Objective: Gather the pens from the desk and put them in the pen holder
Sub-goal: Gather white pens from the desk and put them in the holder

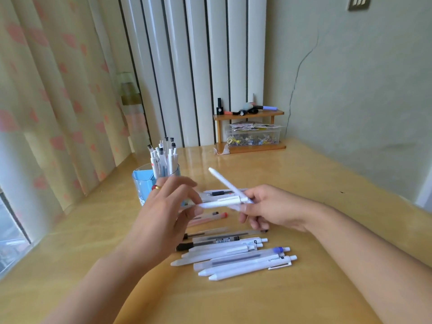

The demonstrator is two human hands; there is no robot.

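Observation:
A blue pen holder stands at the desk's left, with several white pens upright in it. My right hand is shut on two white pens, one angled up and to the left, the other lying level. My left hand touches the level pen's left end with its fingertips. Several more pens, white and clear, lie in a loose row on the desk below my hands. A few others lie behind my hands, partly hidden.
A small wooden shelf with a clear box of small items stands at the back by the wall. Curtains hang on the left. The yellow desk stretches to the right.

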